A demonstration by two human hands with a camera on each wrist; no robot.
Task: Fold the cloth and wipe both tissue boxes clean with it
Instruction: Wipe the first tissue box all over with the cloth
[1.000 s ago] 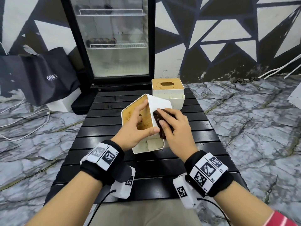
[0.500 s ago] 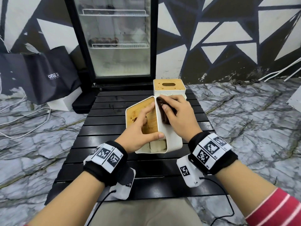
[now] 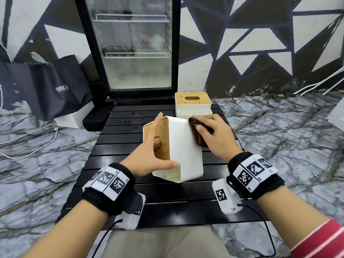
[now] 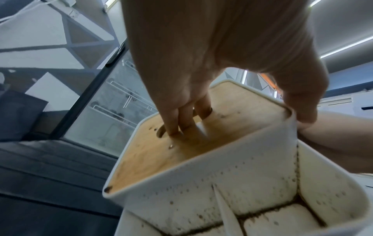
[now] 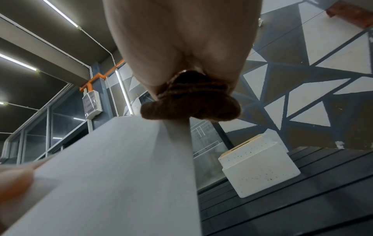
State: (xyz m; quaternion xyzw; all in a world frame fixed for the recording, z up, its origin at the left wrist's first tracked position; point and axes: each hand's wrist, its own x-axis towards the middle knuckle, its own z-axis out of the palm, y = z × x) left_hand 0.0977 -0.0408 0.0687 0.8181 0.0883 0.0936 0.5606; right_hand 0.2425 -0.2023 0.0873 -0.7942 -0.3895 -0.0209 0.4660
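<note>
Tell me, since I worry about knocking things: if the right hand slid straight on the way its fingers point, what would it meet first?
Probably the far tissue box. The right hand points up-left with the cloth along the held box; depth is unclear.

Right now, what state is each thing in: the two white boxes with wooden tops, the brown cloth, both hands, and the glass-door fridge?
Near white tissue box with wooden lid: tipped on its side, lifted, dirt specks on its compartments.
Far white tissue box with wooden lid: upright on the black slatted table, speckled.
Brown cloth: folded, pressed against the near box's side.
Left hand: gripping the near box, fingers in its slot.
Right hand: holding the cloth.
Glass-door fridge: closed.
</note>
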